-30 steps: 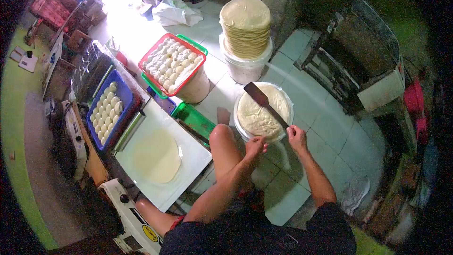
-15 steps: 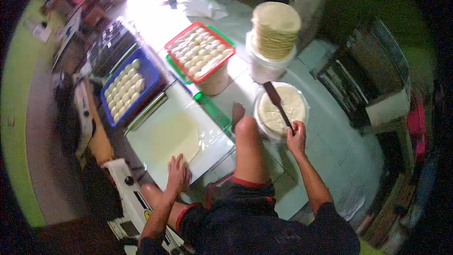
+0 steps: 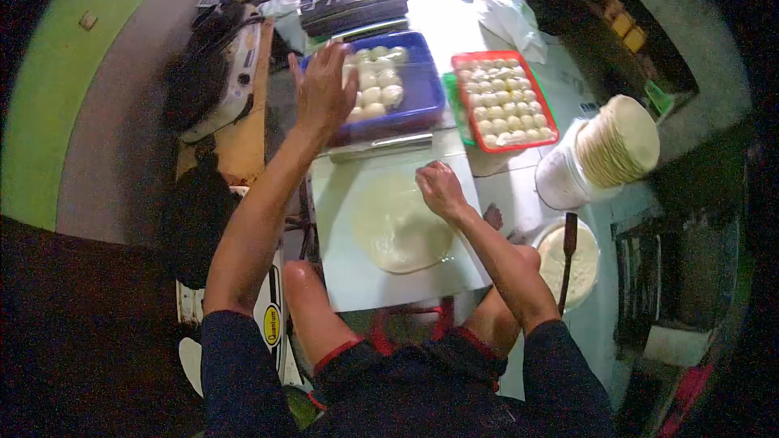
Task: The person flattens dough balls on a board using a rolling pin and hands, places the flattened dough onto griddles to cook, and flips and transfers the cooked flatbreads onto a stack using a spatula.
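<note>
My left hand [image 3: 326, 91] is over the left side of a blue tray [image 3: 426, 85] of round white dough balls [image 3: 373, 93]; its fingers are spread and slightly blurred. A thin, shiny dough sheet [image 3: 402, 235] lies flat on a white board [image 3: 345, 288] before my knees. At the sheet's upper right edge, my right hand [image 3: 442, 188] is closed with curled fingers; whatever is inside it is hidden. To the right, a dark brown spatula [image 3: 570, 247] rests across a white bucket [image 3: 595, 272] filled with a pale, creamy mass [image 3: 554, 264].
Beyond the board stands a red tray [image 3: 553, 131] of dough balls. A stack of thin round sheets [image 3: 621, 142] tops a white container [image 3: 560, 170] on the right. A dark box [image 3: 353, 4] sits behind the blue tray. On the left is a white appliance [image 3: 243, 73].
My right hand has let go of the spatula and moved left to the dough sheet. My left hand has gone from the board up to the blue tray. The view has turned.
</note>
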`<act>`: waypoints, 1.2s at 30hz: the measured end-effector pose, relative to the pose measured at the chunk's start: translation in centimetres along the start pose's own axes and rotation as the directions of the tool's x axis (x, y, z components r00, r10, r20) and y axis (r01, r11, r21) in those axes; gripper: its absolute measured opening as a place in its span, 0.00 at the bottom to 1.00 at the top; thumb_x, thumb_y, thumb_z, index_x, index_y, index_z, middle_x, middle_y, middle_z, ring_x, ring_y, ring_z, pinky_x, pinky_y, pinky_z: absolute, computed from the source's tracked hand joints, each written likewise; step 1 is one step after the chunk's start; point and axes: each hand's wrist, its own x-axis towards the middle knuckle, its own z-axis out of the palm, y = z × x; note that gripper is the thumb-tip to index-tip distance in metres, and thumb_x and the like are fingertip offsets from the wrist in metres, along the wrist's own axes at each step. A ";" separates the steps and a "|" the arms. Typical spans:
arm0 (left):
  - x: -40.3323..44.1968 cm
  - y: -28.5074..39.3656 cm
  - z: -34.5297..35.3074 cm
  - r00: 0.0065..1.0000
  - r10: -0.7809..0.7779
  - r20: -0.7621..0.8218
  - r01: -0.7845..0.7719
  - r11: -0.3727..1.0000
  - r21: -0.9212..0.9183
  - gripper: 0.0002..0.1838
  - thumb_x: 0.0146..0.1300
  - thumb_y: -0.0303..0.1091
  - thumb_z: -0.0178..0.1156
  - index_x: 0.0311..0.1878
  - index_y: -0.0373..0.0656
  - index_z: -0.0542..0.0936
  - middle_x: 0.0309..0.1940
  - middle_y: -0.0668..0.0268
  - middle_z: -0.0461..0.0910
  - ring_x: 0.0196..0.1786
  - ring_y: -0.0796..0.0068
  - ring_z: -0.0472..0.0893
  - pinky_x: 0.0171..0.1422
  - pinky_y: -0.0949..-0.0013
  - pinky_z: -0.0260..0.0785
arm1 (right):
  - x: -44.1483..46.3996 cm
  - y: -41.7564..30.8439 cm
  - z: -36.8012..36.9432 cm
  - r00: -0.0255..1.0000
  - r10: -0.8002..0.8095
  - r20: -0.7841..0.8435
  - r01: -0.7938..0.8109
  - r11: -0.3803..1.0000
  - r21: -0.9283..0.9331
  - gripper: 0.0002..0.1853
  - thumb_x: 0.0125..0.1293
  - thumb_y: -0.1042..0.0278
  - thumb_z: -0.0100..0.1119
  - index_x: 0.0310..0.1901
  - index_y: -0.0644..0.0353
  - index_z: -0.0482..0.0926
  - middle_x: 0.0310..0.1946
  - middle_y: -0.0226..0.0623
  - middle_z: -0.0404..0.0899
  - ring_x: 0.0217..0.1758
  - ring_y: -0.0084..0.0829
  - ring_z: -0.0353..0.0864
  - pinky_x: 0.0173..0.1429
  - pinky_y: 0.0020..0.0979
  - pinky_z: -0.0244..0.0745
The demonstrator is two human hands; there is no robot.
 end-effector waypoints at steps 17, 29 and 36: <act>-27.4 3.3 2.8 0.780 -0.326 0.533 0.523 0.809 -0.270 0.16 0.61 0.36 0.70 0.53 0.48 0.84 0.66 0.51 0.73 0.71 0.36 0.67 0.75 0.39 0.57 | 8.8 1.6 5.0 0.571 -0.314 0.758 0.019 0.929 0.371 0.18 0.66 0.62 0.63 0.52 0.64 0.78 0.43 0.48 0.85 0.47 0.49 0.83 0.57 0.46 0.76; -27.9 12.4 1.0 0.388 -0.631 0.672 0.922 0.252 -0.296 0.12 0.81 0.40 0.45 0.54 0.42 0.69 0.40 0.61 0.75 0.40 0.66 0.76 0.50 0.63 0.69 | 10.9 6.2 1.5 -0.160 -0.351 0.923 -0.604 0.774 0.190 0.46 0.66 0.59 0.70 0.78 0.55 0.52 0.72 0.41 0.67 0.71 0.33 0.67 0.73 0.40 0.65; -30.0 14.5 -2.6 -0.048 -0.103 0.994 0.923 -0.386 0.004 0.22 0.80 0.52 0.47 0.58 0.41 0.69 0.46 0.69 0.71 0.50 0.74 0.71 0.59 0.69 0.66 | 7.0 2.0 -3.4 -0.251 -0.412 0.876 -0.651 0.742 0.162 0.55 0.64 0.60 0.70 0.82 0.53 0.40 0.80 0.41 0.52 0.71 0.30 0.66 0.74 0.36 0.63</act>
